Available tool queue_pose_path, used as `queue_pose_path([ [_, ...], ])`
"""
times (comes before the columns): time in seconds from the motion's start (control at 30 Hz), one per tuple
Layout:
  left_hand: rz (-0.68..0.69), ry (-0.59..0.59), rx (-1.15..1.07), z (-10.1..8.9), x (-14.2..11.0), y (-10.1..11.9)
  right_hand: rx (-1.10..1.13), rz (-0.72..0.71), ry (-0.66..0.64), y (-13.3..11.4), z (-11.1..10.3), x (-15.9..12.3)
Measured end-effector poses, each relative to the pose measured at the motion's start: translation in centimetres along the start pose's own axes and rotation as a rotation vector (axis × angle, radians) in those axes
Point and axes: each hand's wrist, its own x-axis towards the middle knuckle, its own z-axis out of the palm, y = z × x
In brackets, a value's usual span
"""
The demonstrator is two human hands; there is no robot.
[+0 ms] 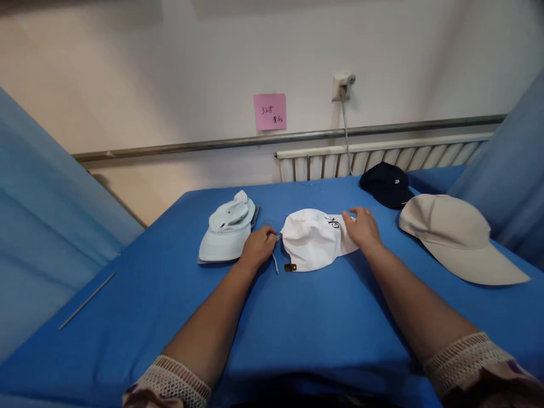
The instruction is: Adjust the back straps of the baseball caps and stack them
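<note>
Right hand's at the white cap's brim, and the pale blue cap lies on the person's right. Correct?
Not quite: the head view shows the pale blue cap on the person's left. The right hand is at the brim of the white cap, as you said.

A blue sheet (pixel 140 294) carries caps (pixel 312 241) and a thin stick (pixel 87 300)

Near sheet (pixel 314 323) open, white cap (pixel 310 243) obstructing middle
</note>
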Motion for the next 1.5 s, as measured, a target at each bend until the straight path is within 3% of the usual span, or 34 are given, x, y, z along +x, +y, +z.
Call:
queue_pose_path([
  [0.07,0.005,-0.040,-0.145,0.4,-0.2,0.5,0.006,0.267,-0.119,1.9,-0.1,1.7],
  [0.1,-0.006,-0.048,-0.249,0.7,-0.3,0.7,0.023,0.319,-0.154,2.5,-0.2,2.2],
  [0.3,-0.193,0.023,-1.049,1.4,-0.1,1.1,0.270,0.413,-0.376,2.7,-0.2,1.8],
  [0.4,-0.246,0.099,-1.315,0.5,0.4,0.5,0.648,0.489,-0.537,1.9,-0.1,1.2],
  [0.5,-0.323,0.218,-1.357,-0.3,0.9,-0.2,1.023,0.580,-0.546,1.3,-0.2,1.5],
  [0.57,-0.364,0.325,-1.238,-0.4,0.9,-0.4,1.140,0.574,-0.407,0.9,-0.2,1.7],
  [0.63,-0.359,0.356,-1.115,-0.1,0.7,-0.3,1.270,0.555,-0.284,0.5,0.0,1.7],
  [0.7,-0.344,0.271,-1.089,0.6,0.1,0.4,1.393,0.560,-0.273,-0.3,0.5,1.0],
  [0.77,-0.346,0.120,-1.143,1.5,-0.7,1.4,1.464,0.591,-0.343,-1.3,1.4,-0.5],
  [0.9,-0.355,-0.140,-1.294,3.5,-2.2,3.5,1.438,0.577,-0.431,-3.7,3.8,-4.5],
  [0.97,-0.373,-0.148,-1.363,4.1,-2.7,4.1,1.426,0.565,-0.455,-4.6,4.5,-6.3],
  [1.03,-0.383,-0.079,-1.404,4.0,-2.8,4.3,1.416,0.544,-0.532,-5.3,4.6,-7.4],
  [1.13,-0.320,0.046,-1.417,2.2,-2.2,3.9,1.335,0.492,-0.692,-5.6,4.2,-8.0],
  [1.3,-0.167,0.288,-1.365,-4.7,-0.9,1.8,1.163,0.454,-0.783,-5.1,4.2,-7.7],
  [1.4,-0.249,0.440,-1.272,-8.4,-1.8,-0.6,1.128,0.423,-0.805,-5.0,4.7,-7.8],
  [1.5,-0.401,0.504,-1.173,-10.0,-3.8,-3.3,1.102,0.395,-0.829,-5.0,4.9,-7.9],
])
